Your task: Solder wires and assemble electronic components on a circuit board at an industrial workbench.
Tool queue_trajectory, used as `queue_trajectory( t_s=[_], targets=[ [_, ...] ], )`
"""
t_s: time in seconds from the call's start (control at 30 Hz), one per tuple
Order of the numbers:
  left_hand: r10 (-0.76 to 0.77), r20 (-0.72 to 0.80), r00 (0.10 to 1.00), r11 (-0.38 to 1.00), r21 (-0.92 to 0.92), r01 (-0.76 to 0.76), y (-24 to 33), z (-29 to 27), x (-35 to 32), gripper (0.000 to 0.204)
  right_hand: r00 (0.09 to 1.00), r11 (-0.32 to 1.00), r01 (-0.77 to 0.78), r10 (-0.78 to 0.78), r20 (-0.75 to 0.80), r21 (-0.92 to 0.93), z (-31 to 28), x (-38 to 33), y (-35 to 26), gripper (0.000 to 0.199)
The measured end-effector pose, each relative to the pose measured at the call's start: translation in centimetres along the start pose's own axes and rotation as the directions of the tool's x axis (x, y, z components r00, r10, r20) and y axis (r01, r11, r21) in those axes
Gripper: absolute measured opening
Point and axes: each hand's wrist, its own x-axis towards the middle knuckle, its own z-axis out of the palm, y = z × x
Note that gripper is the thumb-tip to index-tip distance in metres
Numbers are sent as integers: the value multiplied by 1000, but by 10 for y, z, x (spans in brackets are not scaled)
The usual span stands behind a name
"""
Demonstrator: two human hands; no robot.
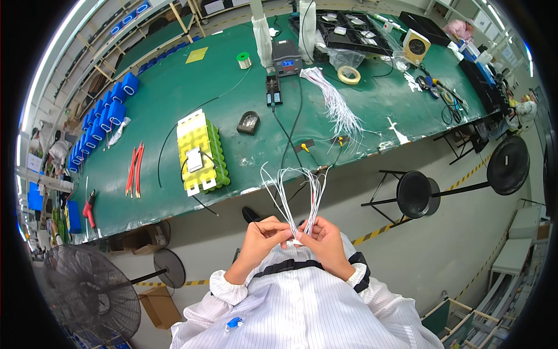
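Note:
A bundle of thin white wires (pixel 283 192) is between my two hands, in front of my body and just off the bench edge. My left hand (pixel 266 235) pinches the bundle's lower end from the left. From the right, my right hand (pixel 323 239) grips the same end, with a small white piece showing between the fingertips. Upward, the loose wires fan out in two groups toward the bench. A larger bundle of white wires (pixel 334 102) lies on the bench beyond. Left of my hands sits a yellow-green battery pack (pixel 200 152) with a white board on top.
The green bench (pixel 250 166) holds a soldering station (pixel 286 58), a solder spool (pixel 243 60), a tape roll (pixel 349 75), red wires (pixel 135 168), a red-handled tool (pixel 89 210) and several blue packs (pixel 99 125). Black stools (pixel 414 193) stand right; a fan (pixel 93 294) stands left.

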Motion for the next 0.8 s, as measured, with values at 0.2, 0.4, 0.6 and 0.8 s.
queue_trajectory(
  t_s=[0.2, 0.4, 0.6, 0.8],
  targets=[
    [-40, 29, 999, 999, -16, 41, -1, 1, 1, 10, 1000, 999, 0, 0, 0, -45, -4, 1, 2, 19],
    [-66, 98, 993, 996, 66, 60, 0, -9, 2, 8, 997, 996, -72, 74, 38, -48, -8, 3, -3, 19],
    [-184, 89, 979, 981, 82, 177, -11, -9, 1, 4, 991, 987, -99, 109, 77, -126, -9, 2, 5, 17],
    [-213, 25, 977, 970, -118, 215, -14, -2, 3, 5, 999, 999, -46, 46, -15, 28, -8, 3, 9, 20]
  ],
)
